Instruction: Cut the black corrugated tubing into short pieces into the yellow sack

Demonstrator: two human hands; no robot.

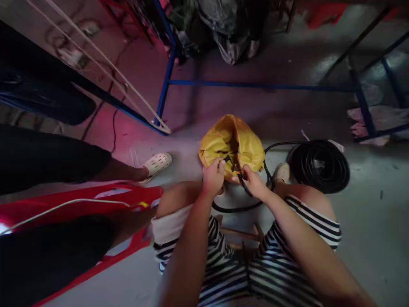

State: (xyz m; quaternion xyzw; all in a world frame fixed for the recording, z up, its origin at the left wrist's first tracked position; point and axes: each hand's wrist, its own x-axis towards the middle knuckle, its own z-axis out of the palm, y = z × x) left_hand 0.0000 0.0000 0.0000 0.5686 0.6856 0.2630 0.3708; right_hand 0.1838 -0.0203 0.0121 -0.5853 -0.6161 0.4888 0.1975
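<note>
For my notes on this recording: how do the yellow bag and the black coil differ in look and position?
The yellow bag is bright and crumpled into uneven folds, whereas the black coil is dark and wound in rounded loops. The bag sits in front of the person, close by the left hand and right hand; the coil lies off to the right, touched by neither. Both are on the floor.

Head-worn view, facing forward and down — lap [226, 273] near, yellow bag [252, 147] (mid-frame) beyond.

Dim, pink glow upper left; soft blur
</note>
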